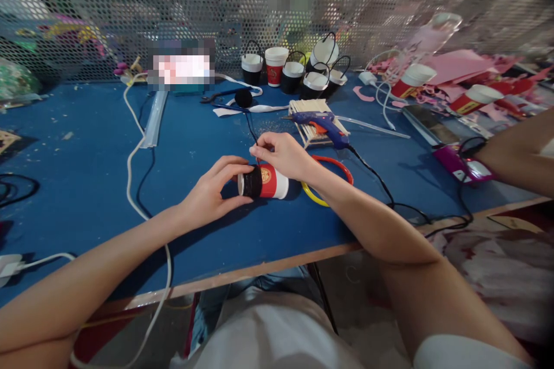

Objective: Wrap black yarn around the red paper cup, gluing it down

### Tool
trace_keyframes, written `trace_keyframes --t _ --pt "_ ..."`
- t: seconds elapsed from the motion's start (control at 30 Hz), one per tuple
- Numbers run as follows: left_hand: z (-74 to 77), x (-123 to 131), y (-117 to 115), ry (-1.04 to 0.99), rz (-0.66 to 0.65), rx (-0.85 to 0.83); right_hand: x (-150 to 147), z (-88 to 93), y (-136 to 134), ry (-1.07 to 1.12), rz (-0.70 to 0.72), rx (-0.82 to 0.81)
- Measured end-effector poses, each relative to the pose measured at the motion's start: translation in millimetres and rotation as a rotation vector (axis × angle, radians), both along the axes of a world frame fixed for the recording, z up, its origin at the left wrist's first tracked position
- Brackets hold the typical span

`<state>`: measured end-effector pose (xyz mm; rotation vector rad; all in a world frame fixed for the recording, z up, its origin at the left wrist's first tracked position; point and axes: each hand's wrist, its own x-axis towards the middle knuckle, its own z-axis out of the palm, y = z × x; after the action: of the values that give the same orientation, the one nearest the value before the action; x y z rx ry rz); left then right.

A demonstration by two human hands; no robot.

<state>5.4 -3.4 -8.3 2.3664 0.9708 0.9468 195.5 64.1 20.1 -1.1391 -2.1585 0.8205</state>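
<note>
A red and white paper cup with a gold emblem lies on its side on the blue table, its base end wrapped in black. My left hand is closed round that black end, thumb below and fingers above. Just over the cup, my right hand pinches a thin black cord. The cord runs back to a small black ball of cord and down to the black wrap. How it meets the cup is partly hidden by my fingers.
A blue glue gun rests on a wooden stick rack. Red and yellow rings lie beside my right forearm. Black cups with cord handles stand at the back. A white cable crosses the left. Another person's arm is at right.
</note>
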Motion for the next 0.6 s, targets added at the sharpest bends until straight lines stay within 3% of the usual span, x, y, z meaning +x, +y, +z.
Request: trace_keyframes --t 0.17,0.3,0.47,0.6 --pt "-2.1 -0.7 1.5 -0.025 0.005 -0.099 -2.0 -2.7 -2.3 -0.053 -0.016 0.033" --pt "-4.6 -1.2 2.9 -0.158 0.053 -0.299 -2.7 -1.7 -4.6 -0.062 -0.013 0.026" --pt "-2.2 -0.9 2.7 -0.145 0.065 -0.516 -3.1 -0.2 -7.6 -0.062 -0.014 0.048" --pt "0.6 0.2 -0.4 -0.166 0.053 -0.468 -0.4 3.5 -9.0 -0.044 0.011 0.038"
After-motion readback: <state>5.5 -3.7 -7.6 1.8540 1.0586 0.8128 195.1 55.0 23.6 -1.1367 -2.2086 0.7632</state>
